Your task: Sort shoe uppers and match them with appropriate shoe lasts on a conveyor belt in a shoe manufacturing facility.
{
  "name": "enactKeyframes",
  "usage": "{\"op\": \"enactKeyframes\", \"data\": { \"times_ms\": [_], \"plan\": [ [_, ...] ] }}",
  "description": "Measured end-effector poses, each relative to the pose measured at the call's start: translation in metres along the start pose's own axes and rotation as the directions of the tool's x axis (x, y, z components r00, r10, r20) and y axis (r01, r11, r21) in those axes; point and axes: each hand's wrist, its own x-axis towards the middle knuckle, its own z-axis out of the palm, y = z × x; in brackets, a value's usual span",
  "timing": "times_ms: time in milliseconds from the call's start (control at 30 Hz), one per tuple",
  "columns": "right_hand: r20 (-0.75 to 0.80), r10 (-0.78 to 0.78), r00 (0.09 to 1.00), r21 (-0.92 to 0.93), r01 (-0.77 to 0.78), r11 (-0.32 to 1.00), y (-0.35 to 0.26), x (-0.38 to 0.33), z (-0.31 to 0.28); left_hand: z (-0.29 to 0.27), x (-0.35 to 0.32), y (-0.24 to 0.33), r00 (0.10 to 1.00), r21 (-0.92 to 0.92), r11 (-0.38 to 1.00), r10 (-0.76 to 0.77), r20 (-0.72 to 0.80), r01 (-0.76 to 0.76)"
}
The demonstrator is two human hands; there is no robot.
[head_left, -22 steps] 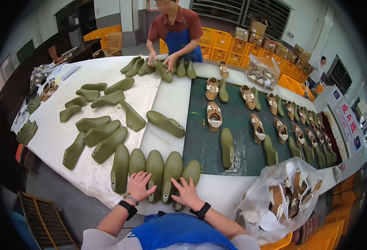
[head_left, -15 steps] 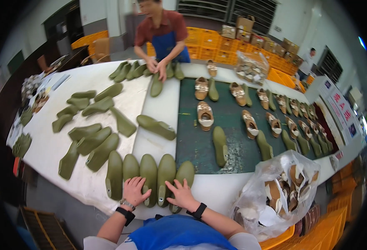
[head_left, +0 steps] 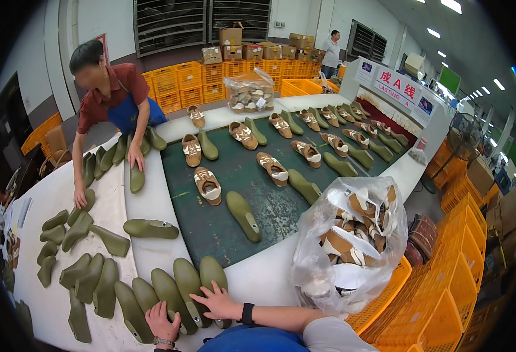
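Note:
Several olive-green shoe lasts (head_left: 170, 293) stand side by side in a row along the near edge of the white table. My left hand (head_left: 162, 324) lies with spread fingers on the heel ends toward the middle of this row. Beside it, my right hand (head_left: 218, 303) rests on the lasts at the row's right end, its fingers apart. Neither hand is wrapped round a last. Further left, loose shoe lasts (head_left: 87, 280) lie in a scattered group. A single last (head_left: 150, 229) lies crosswise beyond the row.
A green conveyor belt (head_left: 211, 253) carries brown-and-white shoes (head_left: 207, 185) beside lasts. At its near side sits a clear plastic bag (head_left: 311, 258) of shoes over orange crates (head_left: 445, 293). Across the table, a co-worker (head_left: 114, 100) in a blue apron touches lasts with both hands.
The whole view has swung to the right. My hands still lie spread on the row of lasts. The co-worker's hands have separated, one reaching to the loose lasts.

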Motion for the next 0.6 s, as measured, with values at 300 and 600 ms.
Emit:
{"op": "enactKeyframes", "data": {
  "times_ms": [300,600],
  "plan": [
    [-0.003,-0.003,1.0,-0.045,0.003,0.999,0.0015,0.0041,0.004,0.0021,-0.0009,-0.002,1.0,0.011,1.0,-0.005,0.003,0.005],
    [-0.021,-0.005,1.0,-0.029,0.004,1.0,0.0009,0.0014,0.0071,-0.0028,-0.0007,-0.0005,1.0,0.031,0.999,-0.016,0.017,0.016]
  ]
}}
